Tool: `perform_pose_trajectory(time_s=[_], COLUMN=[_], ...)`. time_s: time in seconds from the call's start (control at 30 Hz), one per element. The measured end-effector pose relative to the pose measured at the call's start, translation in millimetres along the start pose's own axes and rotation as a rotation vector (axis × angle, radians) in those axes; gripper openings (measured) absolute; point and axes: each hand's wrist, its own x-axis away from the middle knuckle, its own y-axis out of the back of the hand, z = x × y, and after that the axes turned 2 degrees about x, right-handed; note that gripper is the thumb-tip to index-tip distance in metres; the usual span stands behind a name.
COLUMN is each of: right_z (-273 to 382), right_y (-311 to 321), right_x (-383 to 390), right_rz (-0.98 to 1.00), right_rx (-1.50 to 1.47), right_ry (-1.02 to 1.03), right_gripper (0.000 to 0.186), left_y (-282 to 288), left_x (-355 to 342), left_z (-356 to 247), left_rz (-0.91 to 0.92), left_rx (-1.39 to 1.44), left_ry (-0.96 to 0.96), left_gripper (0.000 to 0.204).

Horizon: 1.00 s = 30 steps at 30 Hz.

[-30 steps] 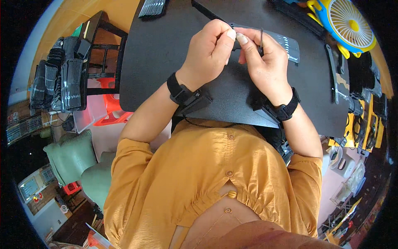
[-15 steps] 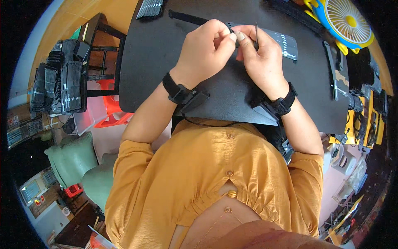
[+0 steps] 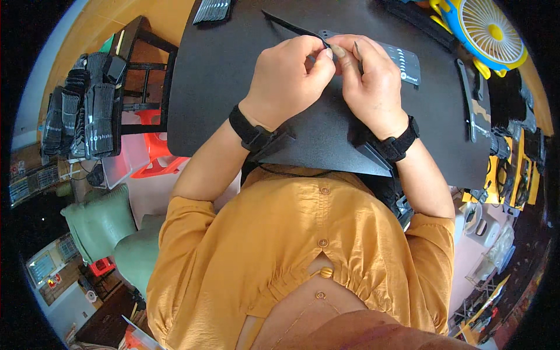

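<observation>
Over the far part of the black table, my left hand and my right hand meet fingertip to fingertip. Both pinch a narrow black strap, whose free end sticks out to the far left. A dark thin end rises between the fingers of my right hand; whether it belongs to the same strap is hidden. Behind my right hand lies a flat grey card with a row of pale slots, partly covered by my fingers. Each wrist wears a black band.
A stack of slotted cards lies at the far left of the table. A blue and yellow fan stands at the far right, near a long dark strip. Bundles of black straps hang over a rack at left.
The strap's free end has swung nearer my left hand and now slants down toward the fingers. Both hands have come slightly nearer to me, still pinching.
</observation>
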Motion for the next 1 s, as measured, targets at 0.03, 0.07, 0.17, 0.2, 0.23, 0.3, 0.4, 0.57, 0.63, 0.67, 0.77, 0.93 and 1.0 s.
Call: perform_pose_trajectory(time_s=[0.03, 0.07, 0.17, 0.2, 0.23, 0.3, 0.4, 0.57, 0.63, 0.67, 0.77, 0.93, 1.0], right_z=[-0.5, -0.7, 0.4, 0.9, 1.3, 1.5, 1.1, -2.7, 4.7, 4.5, 3.9, 6.5, 7.0], right_y=[-0.4, -0.6, -0.4, -0.3, -0.4, -1.2, -3.0, -1.6, 8.4, 9.6, 11.5, 2.8, 1.3], right_x=[0.5, 1.0, 2.0, 2.2, 2.2, 1.2, 0.5, -0.3, -6.1, -6.8, -8.0, 0.9, 1.7], right_rz=[-0.002, -0.003, 0.011, 0.016, 0.021, 0.011, 0.004, 0.069, 0.242, 0.243, 0.313, 0.338, 0.35], right_rx=[0.009, 0.01, 0.015, 0.022, 0.029, 0.036, 0.003, -0.261, -0.424, -0.425, -0.428, -0.28, -0.226], right_ry=[0.014, 0.013, 0.01, 0.014, 0.019, 0.027, -0.02, -0.316, -0.553, -0.551, -0.591, -0.389, -0.384], right_gripper=[0.012, 0.012, 0.014, 0.014, 0.014, 0.013, 0.011, 0.012, 0.021, 0.021, 0.026, 0.021, 0.02], left_y=[-1.9, -3.2, -5.4, -6.0, -6.3, -3.5, -4.7, -0.9, 3.0, 3.9, 4.5, 4.3, 4.1], left_x=[1.1, 1.5, 2.5, 3.0, 3.3, 2.1, 0.9, -2.6, -4.1, -4.2, -6.1, -8.3, -8.2], left_z=[2.9, 5.1, 8.9, 9.9, 10.3, 4.8, 4.4, 2.7, 0.8, 2.4, 12.3, 14.6, 14.4], left_rz=[0.001, 0.002, 0.016, 0.021, 0.025, 0.055, 0.081, 0.103, 0.157, 0.154, 0.133, 0.071, 0.063], left_rx=[0.097, 0.098, 0.208, 0.215, 0.221, 0.27, 0.334, 0.445, 0.382, 0.382, 0.411, 0.45, 0.443], left_ry=[0.053, 0.052, 0.137, 0.146, 0.155, 0.213, 0.265, 0.314, 0.352, 0.352, 0.373, 0.385, 0.371], left_gripper=[0.01, 0.01, 0.01, 0.009, 0.009, 0.009, 0.01, 0.011, 0.01, 0.01, 0.011, 0.012, 0.012])
